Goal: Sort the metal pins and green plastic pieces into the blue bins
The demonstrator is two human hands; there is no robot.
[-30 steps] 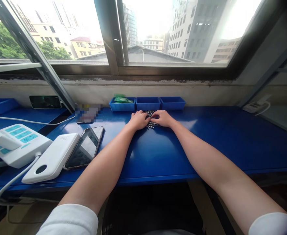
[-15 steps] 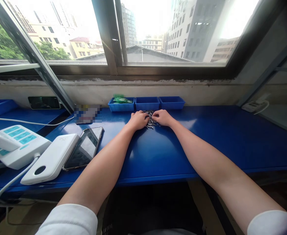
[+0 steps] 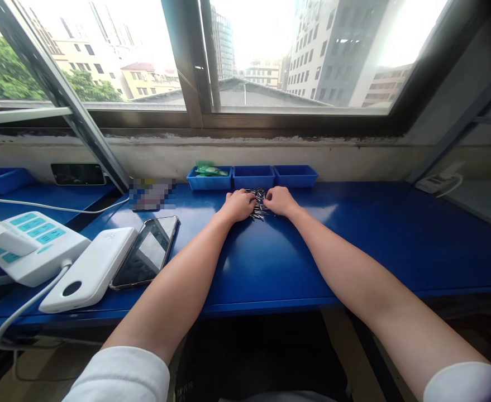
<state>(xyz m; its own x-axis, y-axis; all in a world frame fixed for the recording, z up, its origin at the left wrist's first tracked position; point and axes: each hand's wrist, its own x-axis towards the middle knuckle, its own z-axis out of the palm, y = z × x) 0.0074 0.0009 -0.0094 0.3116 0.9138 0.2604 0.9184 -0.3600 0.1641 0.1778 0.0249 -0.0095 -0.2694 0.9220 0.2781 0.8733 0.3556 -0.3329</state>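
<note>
A loose pile of small, slender metal pieces [image 3: 260,204], silvery and dark, lies on the blue tabletop [image 3: 266,262]; they are too small to name exactly. At the pile's left edge rests my left hand [image 3: 241,205], its fingers curled inward against the pieces. Opposite it, my right hand [image 3: 281,201] touches the right edge, thumb and fingers pinched together. Whatever is in either hand's fingers is hidden. Just behind the pile stand a left blue bin [image 3: 209,182] with a green plastic bag [image 3: 207,168] in it, a middle blue bin [image 3: 253,180] and a right blue bin [image 3: 296,177].
Left of my forearm lie a phone [image 3: 147,254], a white power bank [image 3: 90,268] and a power strip [image 3: 39,245] with cables. Another phone [image 3: 79,174] leans by the wall. A metal shelf post [image 3: 90,134] slants up at left. A window [image 3: 295,121] runs behind.
My right hand's fingertips have drawn slightly right, away from the middle of the pile. My left hand stays at the left edge. The view has shifted a little.
</note>
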